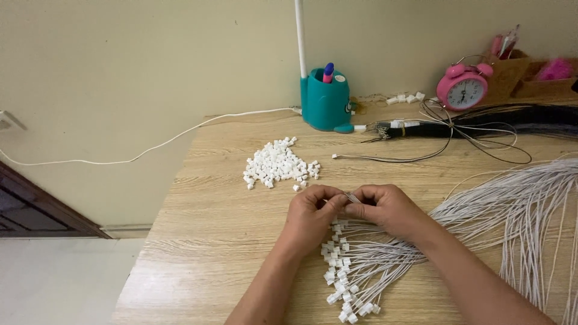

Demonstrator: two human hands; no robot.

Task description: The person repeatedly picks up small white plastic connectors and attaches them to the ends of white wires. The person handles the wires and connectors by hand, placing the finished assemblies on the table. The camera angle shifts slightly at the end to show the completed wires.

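My left hand and my right hand meet above the wooden table, fingertips pinched together on a small white connector and the end of a thin white wire. Right under my hands lies a fanned bundle of white wires with white connectors fitted on their ends. A loose heap of small white plastic connectors lies on the table just beyond my left hand.
A large sheaf of bare white wires spreads across the right side. Black cables, a teal lamp base holding a pen, a pink alarm clock and cardboard boxes line the back. The table's left edge drops to the floor.
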